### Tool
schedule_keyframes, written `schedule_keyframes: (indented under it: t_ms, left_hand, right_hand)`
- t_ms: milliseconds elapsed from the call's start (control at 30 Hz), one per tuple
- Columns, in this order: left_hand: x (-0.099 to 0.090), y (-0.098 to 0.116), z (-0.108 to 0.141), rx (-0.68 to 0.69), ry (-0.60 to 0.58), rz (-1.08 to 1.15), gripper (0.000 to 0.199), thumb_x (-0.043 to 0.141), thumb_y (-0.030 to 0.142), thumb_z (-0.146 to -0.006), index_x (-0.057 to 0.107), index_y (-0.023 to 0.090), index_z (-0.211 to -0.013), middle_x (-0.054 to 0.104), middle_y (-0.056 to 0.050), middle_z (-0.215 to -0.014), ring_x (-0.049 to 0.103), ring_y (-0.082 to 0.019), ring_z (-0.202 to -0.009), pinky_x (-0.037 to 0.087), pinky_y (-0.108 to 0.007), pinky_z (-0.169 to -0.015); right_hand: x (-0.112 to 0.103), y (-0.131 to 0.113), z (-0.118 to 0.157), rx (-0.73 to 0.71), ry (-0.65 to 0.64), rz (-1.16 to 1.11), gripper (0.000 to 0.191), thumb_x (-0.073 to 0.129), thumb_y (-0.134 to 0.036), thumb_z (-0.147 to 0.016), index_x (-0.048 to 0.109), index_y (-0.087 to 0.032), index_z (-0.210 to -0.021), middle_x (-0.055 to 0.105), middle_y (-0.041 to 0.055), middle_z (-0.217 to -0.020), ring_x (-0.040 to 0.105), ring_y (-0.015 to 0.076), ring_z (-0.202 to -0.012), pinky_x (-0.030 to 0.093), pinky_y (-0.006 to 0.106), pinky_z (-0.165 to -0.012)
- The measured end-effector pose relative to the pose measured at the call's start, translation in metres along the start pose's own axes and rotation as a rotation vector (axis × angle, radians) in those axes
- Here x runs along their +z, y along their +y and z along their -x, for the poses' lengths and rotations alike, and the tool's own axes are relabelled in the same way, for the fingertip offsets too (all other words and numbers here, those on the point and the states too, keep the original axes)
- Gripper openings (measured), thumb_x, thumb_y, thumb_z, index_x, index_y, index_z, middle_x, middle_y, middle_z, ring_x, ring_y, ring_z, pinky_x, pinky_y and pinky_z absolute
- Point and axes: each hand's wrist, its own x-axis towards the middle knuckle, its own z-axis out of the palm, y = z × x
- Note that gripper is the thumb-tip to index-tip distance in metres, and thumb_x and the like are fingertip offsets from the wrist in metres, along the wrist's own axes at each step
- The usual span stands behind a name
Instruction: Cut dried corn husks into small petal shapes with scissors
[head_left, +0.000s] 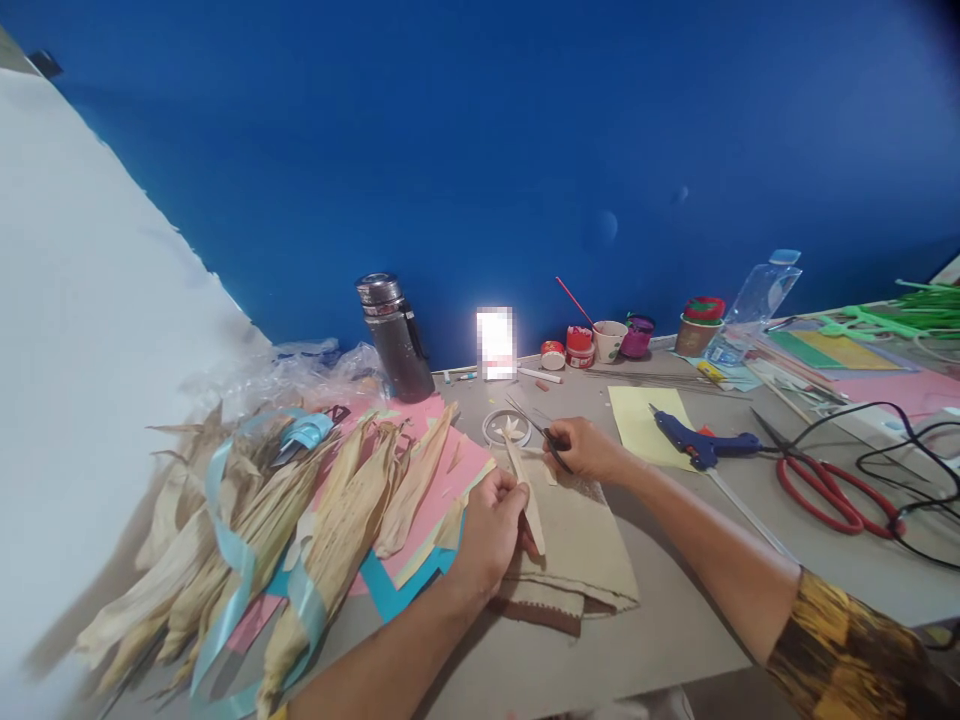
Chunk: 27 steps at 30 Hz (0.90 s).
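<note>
Patterned sleeve cloth (pixel 847 640) is seen closest to the camera, at the lower right, with the right forearm (pixel 697 520) extended from it diagonally inward. By the right hand (pixel 589 450), small dark-handled scissors (pixel 553 441) are grasped, the blades aimed away and to the left; how the fingers are set in the loops cannot be told clearly. By the left hand (pixel 491 510), a pale strip (pixel 531 518), seemingly dry husk, is pinched between thumb and curled fingers, with the wrist bent inward. The strip is held slanting over a folded beige cloth (pixel 592 540), its far end close to a ring-shaped roll (pixel 486 428). Trimming or shaping of the strip is judged to be the step in hand. For a further cut, the strip would need to be kept steady by the left hand and the blades turned in to its edge, clear of the fingertips.
</note>
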Motion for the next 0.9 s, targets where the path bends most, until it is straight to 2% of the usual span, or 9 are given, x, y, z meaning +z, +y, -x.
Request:
schedule_keyframes:
  t_ms: [200, 300, 400, 500, 567, 700, 800, 900]
  left_hand:
    - [0.000, 0.007, 0.009, 0.040, -0.083, -0.110, 0.017, 0.057, 0.033, -0.078, 0.047, 0.022, -0.069, 0.045, 0.008, -0.050, 0.048, -0.011, -0.033, 0.035, -0.022, -0.033]
    - [0.001, 0.013, 0.011, 0.068, -0.070, -0.124, 0.018, 0.058, 0.032, -0.077, 0.047, 0.021, -0.067, 0.044, 0.007, -0.052, 0.047, -0.010, -0.036, 0.036, -0.021, -0.035]
    - [0.001, 0.016, 0.009, 0.064, -0.047, -0.058, 0.018, 0.060, 0.029, -0.075, 0.046, 0.021, -0.066, 0.049, 0.005, -0.056, 0.052, -0.011, -0.045, 0.044, -0.022, -0.045]
    - [0.001, 0.017, 0.007, 0.024, -0.082, 0.091, 0.015, 0.059, 0.028, -0.076, 0.047, 0.020, -0.073, 0.058, 0.002, -0.064, 0.054, -0.011, -0.050, 0.048, -0.025, -0.053]
    - [0.001, 0.017, 0.006, 0.031, -0.088, 0.153, 0.015, 0.059, 0.028, -0.077, 0.047, 0.020, -0.077, 0.058, 0.003, -0.064, 0.047, -0.008, -0.046, 0.042, -0.021, -0.048]
    - [0.002, 0.018, 0.008, 0.051, -0.068, 0.178, 0.027, 0.062, 0.043, -0.082, 0.047, 0.020, -0.079, 0.041, 0.008, -0.056, 0.028, -0.005, -0.044, 0.021, -0.018, -0.042]
    - [0.002, 0.018, 0.009, 0.092, -0.125, 0.085, 0.034, 0.066, 0.048, -0.079, 0.051, 0.018, -0.074, 0.033, 0.008, -0.055, 0.024, -0.006, -0.048, 0.018, -0.021, -0.045]
    - [0.002, 0.015, 0.007, 0.101, -0.175, 0.012, 0.036, 0.069, 0.043, -0.076, 0.045, 0.018, -0.063, 0.028, 0.007, -0.056, 0.021, -0.007, -0.051, 0.016, -0.024, -0.048]
  right_hand:
    - [0.000, -0.004, 0.001, 0.018, 0.020, -0.181, 0.016, 0.064, -0.027, -0.062, 0.065, -0.015, -0.072, 0.056, -0.0018, -0.059, 0.045, 0.0113, -0.055, 0.033, 0.023, -0.050]
    - [-0.001, -0.007, 0.003, 0.046, 0.000, -0.301, 0.023, 0.065, -0.034, -0.065, 0.064, -0.015, -0.078, 0.055, -0.0024, -0.059, 0.043, 0.0099, -0.051, 0.034, 0.023, -0.048]
    - [-0.005, -0.012, 0.007, 0.059, -0.044, -0.510, 0.025, 0.072, -0.034, -0.063, 0.063, -0.015, -0.077, 0.053, -0.0031, -0.059, 0.042, 0.0086, -0.049, 0.033, 0.022, -0.046]
    - [-0.008, -0.020, 0.012, 0.028, -0.101, -0.649, 0.024, 0.075, -0.032, -0.063, 0.064, -0.015, -0.076, 0.053, -0.0037, -0.058, 0.041, 0.0078, -0.049, 0.032, 0.021, -0.046]
    - [-0.010, -0.026, 0.015, 0.003, -0.140, -0.670, 0.024, 0.076, -0.031, -0.063, 0.063, -0.015, -0.076, 0.053, -0.0041, -0.058, 0.039, 0.0073, -0.049, 0.030, 0.021, -0.046]
    - [-0.010, -0.039, 0.021, -0.024, -0.189, -0.671, 0.022, 0.074, -0.026, -0.063, 0.060, -0.014, -0.074, 0.051, -0.0052, -0.059, 0.039, 0.0070, -0.051, 0.030, 0.021, -0.048]
    - [-0.011, -0.044, 0.024, -0.066, -0.203, -0.637, 0.019, 0.073, -0.025, -0.064, 0.059, -0.015, -0.074, 0.053, -0.0042, -0.063, 0.043, 0.0081, -0.055, 0.034, 0.021, -0.051]
    - [-0.013, -0.044, 0.025, -0.100, -0.218, -0.579, 0.020, 0.073, -0.026, -0.065, 0.059, -0.015, -0.075, 0.056, -0.0027, -0.066, 0.047, 0.0096, -0.060, 0.036, 0.022, -0.054]
